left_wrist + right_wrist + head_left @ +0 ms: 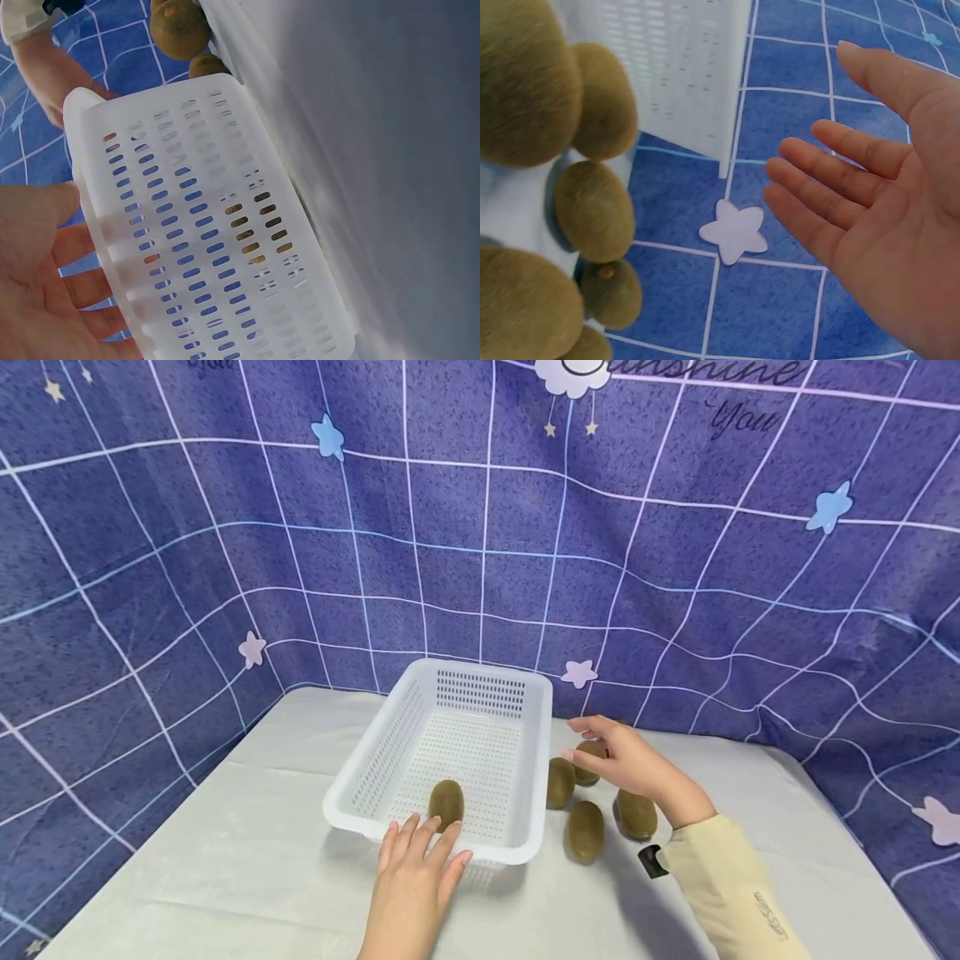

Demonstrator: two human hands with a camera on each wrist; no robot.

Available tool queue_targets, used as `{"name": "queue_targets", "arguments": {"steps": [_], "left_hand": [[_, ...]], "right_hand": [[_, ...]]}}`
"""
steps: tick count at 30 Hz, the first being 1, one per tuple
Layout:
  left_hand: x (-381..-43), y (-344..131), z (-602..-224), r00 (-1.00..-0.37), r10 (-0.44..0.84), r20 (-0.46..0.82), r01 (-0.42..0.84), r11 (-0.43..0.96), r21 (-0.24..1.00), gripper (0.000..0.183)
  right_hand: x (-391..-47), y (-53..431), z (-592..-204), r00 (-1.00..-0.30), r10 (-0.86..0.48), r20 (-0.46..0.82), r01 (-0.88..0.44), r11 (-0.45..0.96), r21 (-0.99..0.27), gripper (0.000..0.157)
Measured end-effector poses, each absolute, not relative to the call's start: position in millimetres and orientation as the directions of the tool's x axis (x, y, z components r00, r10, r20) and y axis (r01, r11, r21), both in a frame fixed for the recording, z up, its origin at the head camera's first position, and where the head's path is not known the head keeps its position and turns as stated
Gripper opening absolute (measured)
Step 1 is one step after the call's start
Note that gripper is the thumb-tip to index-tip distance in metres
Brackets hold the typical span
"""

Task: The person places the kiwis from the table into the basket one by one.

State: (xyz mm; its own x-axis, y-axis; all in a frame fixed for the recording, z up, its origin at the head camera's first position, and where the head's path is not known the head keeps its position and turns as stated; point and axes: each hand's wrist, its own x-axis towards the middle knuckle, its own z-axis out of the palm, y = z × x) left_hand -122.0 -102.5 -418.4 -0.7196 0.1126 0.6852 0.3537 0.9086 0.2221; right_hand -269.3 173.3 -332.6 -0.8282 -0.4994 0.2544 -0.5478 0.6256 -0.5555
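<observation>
A white plastic basket (545,760) with slotted walls stands on the cloth-covered table, with one kiwi (447,803) lying inside near its front wall. My left hand (411,872) rests on the front rim, fingers reaching over it close to that kiwi. The left wrist view shows the basket's wall (195,225) from outside, the kiwi partly visible through its slots. To the basket's right my right hand (626,762) hovers over several kiwis (586,832), holding nothing. Its fingers (832,169) look extended and apart in the right wrist view. This hand partly hides the rear kiwis.
A white cloth (247,827) covers the tabletop. Behind and beside it hangs a blue grid-patterned curtain (450,568) with printed stars. A dark band (652,862) sits at the right wrist by the cream sleeve (727,877).
</observation>
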Motion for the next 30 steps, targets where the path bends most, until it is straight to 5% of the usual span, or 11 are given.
{"name": "queue_targets", "arguments": {"steps": [10,19,30], "left_hand": [[-123,-103,-417,-0.717,0.108,0.689,0.357,0.906,0.229,0.038],[-123,-102,-417,-0.715,0.102,0.692,0.362,0.901,0.24,0.037],[-124,-102,-419,-0.709,0.096,0.699,0.359,0.902,0.241,0.037]], "right_hand": [[-254,188,-356,-0.8,-0.568,0.193,-0.58,0.649,-0.492,0.055],[-242,187,-376,-0.84,-0.543,-0.014,-0.488,0.766,-0.419,0.08],[-235,184,-389,-0.812,-0.583,0.011,-0.548,0.757,-0.356,0.083]]}}
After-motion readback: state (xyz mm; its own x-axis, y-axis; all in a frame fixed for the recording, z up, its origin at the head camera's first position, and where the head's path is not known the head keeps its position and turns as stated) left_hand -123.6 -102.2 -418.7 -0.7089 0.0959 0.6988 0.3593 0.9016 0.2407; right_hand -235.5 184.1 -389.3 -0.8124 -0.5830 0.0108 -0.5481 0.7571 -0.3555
